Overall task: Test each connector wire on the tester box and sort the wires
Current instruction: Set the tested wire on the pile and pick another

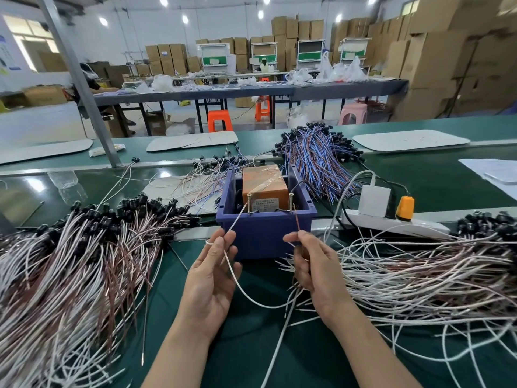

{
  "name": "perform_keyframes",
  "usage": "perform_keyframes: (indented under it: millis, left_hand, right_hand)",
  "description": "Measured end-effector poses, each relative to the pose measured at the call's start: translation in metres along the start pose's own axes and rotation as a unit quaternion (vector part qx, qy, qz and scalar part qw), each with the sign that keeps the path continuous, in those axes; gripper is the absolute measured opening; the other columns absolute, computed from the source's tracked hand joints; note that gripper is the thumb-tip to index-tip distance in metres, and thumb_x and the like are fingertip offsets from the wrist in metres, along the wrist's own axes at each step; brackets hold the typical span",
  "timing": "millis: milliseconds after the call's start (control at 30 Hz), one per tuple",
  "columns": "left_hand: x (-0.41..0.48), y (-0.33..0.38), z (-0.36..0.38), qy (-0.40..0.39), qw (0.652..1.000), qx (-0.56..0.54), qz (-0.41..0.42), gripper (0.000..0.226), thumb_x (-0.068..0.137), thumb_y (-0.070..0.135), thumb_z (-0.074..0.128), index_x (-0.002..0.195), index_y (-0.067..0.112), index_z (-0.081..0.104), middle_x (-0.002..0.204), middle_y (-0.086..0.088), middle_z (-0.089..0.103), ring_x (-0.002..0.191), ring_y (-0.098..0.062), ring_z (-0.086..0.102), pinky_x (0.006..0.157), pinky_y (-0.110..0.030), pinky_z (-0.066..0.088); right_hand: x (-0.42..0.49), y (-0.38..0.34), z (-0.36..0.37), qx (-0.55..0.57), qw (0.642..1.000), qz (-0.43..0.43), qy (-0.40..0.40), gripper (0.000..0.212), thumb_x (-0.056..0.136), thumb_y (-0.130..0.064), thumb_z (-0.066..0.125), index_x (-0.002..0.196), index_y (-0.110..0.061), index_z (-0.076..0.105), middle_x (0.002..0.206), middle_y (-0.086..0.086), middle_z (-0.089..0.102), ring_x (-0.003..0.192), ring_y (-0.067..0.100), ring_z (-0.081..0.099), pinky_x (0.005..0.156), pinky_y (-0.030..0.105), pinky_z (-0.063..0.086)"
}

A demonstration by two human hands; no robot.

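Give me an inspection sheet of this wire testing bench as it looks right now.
Surface: green bench mat, mostly covered with wires.
Job's things: blue bin holding the orange tester box, two brass screws standing at its front.
Piles: wire bundle on the left, another on the right, blue-wired bundle behind.
Clutter: loose wires behind the bin.
Hands: left hand pinches a white wire toward the left screw; right hand pinches a brown wire near the right screw.
Cables: white power strip with plugs.
Surroundings: stacked cartons, orange stools.
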State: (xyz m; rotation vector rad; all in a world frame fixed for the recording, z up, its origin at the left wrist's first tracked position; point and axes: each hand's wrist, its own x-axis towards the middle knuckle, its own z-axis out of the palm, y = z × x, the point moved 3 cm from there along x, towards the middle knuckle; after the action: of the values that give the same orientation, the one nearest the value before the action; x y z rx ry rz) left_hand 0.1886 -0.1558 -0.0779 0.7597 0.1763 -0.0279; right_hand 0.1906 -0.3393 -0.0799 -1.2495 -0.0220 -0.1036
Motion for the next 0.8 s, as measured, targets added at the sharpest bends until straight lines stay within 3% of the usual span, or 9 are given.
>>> perform_keyframes:
  millis: [533, 700, 800]
  left_hand:
    - [-0.0025, 0.0004, 0.0014, 0.009, 1.000, 0.011, 0.000, 0.019, 0.077, 0.022, 0.071, 0.093, 0.023, 0.080, 0.106, 0.000, 0.077, 0.073, -0.007, 0.071, 0.056, -0.023, 0.057]
    - [-0.0029, 0.0010, 0.0015, 0.012, 1.000, 0.008, 0.002, 0.019, 0.078, 0.022, 0.070, 0.093, 0.023, 0.081, 0.105, 0.001, 0.077, 0.073, -0.007, 0.071, 0.057, -0.022, 0.057]
    - [-0.0063, 0.0020, 0.0000, 0.021, 1.000, 0.001, 0.005, 0.023, 0.082, 0.024, 0.069, 0.103, 0.023, 0.078, 0.102, 0.003, 0.077, 0.071, -0.005, 0.070, 0.057, -0.022, 0.056]
  right_hand:
    - [-0.0021, -0.0012, 0.0022, -0.011, 1.000, -0.010, -0.010, 0.035, 0.105, -0.033, 0.048, 0.091, -0.022, 0.079, 0.053, -0.007, 0.034, 0.043, 0.007, 0.022, 0.038, 0.017, 0.022]
    - [-0.0029, 0.0003, 0.0014, -0.032, 0.999, -0.023, -0.013, 0.035, 0.105, -0.034, 0.048, 0.094, -0.023, 0.079, 0.055, -0.001, 0.050, 0.040, 0.007, 0.028, 0.038, 0.018, 0.023]
    - [-0.0061, 0.0003, 0.0013, -0.020, 0.999, -0.027, -0.023, 0.035, 0.106, -0.034, 0.046, 0.102, -0.024, 0.079, 0.073, 0.007, 0.071, 0.038, 0.009, 0.025, 0.038, 0.020, 0.020]
